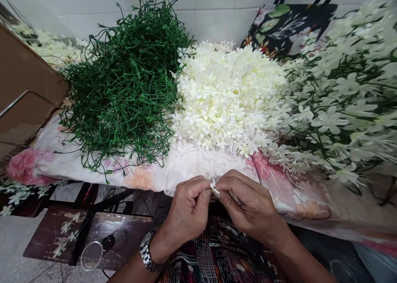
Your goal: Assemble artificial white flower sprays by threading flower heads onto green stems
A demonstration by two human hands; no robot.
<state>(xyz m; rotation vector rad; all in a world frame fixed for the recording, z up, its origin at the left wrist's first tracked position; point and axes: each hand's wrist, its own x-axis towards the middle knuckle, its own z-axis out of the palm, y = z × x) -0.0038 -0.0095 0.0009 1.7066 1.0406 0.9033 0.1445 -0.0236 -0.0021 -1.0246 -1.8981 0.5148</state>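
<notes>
Between my hands, over the table's front edge, is a small white artificial flower [214, 186]. My left hand [192, 202], with a metal watch [147, 250] on its wrist, pinches the flower from the left. From the right, my right hand [245, 200] pinches the same flower between thumb and fingers. Just beyond lies a heap of loose white artificial blossoms [226, 92]. Left of it is a tall tangle of green plastic stems [124, 84]. Assembled white flower sprays with green stems [335, 117] are piled on the right.
A floral cloth [204, 161] covers the table. A cardboard box [27, 84] stands at the left edge, and a black floral bag [291, 28] leans on the tiled wall. Below left are a dark wooden bench [114, 233] and a clear round container [92, 255].
</notes>
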